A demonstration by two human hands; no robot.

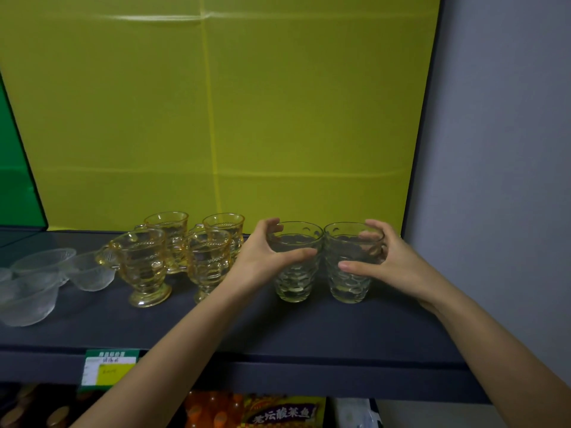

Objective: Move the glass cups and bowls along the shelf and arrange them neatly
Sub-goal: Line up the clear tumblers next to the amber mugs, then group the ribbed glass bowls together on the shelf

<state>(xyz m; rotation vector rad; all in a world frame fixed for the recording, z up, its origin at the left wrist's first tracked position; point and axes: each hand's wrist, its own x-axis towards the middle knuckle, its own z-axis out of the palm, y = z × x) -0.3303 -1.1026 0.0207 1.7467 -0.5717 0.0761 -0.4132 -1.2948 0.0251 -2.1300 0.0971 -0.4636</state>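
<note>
Two clear dimpled glass cups stand upright and touching at the right of the dark shelf (278, 332). My left hand (262, 257) is wrapped around the left clear cup (295, 282), thumb in front and fingers behind its rim. The right clear cup (347, 285) is gripped by my right hand (389, 261) in the same way. Left of them stand several amber footed glass cups with handles (148, 267), close together. Several frosted glass bowls (37, 282) lie at the far left, partly cut off by the frame's edge.
A yellow-green panel (216, 118) backs the shelf and a grey wall (500, 180) closes it on the right. A green and white price label (108, 366) hangs on the shelf's front edge. Packaged goods (278, 412) sit on the shelf below.
</note>
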